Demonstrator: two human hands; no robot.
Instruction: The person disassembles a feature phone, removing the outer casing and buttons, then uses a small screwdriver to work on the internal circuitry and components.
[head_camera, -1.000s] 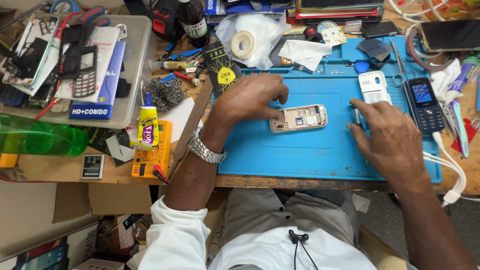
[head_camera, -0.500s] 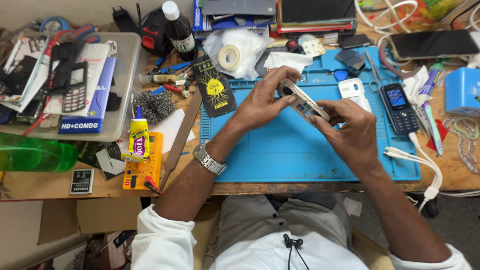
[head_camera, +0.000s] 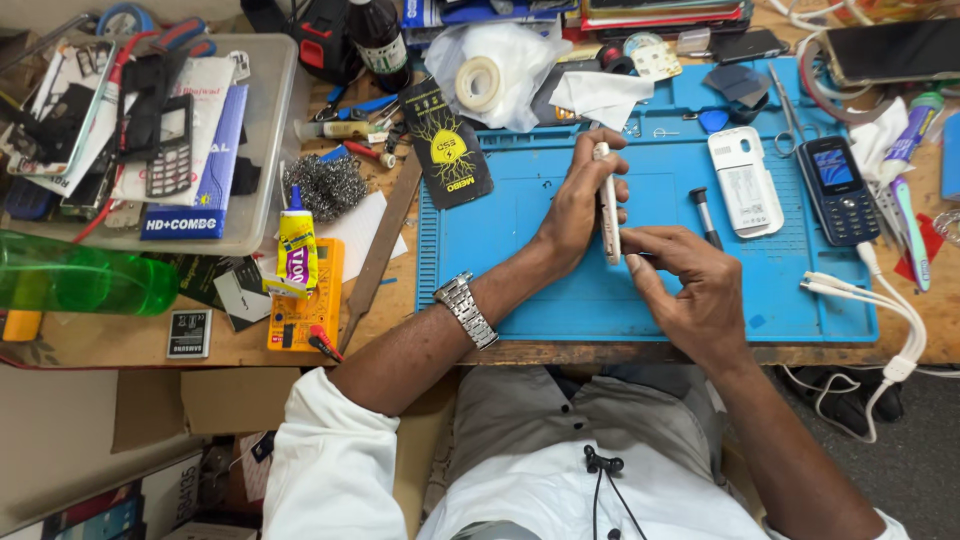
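Bench: my wooden workbench (head_camera: 400, 225), cluttered edge to edge.
Mat: blue work mat (head_camera: 520, 250) lies flat on it, right of centre.
Left side: clear plastic tray (head_camera: 262, 130), green bottle (head_camera: 85, 283) on its side, yellow multimeter (head_camera: 312, 310) with glue tube (head_camera: 297, 250) on top.
Near mat: steel wool (head_camera: 328, 185), wooden strip (head_camera: 380, 250).
Right edge: white cables (head_camera: 880, 300).

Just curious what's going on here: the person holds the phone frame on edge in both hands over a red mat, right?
Not quite: the mat is blue, not red, as the head view shows. Both the left hand and right hand do hold the phone frame on edge over it.
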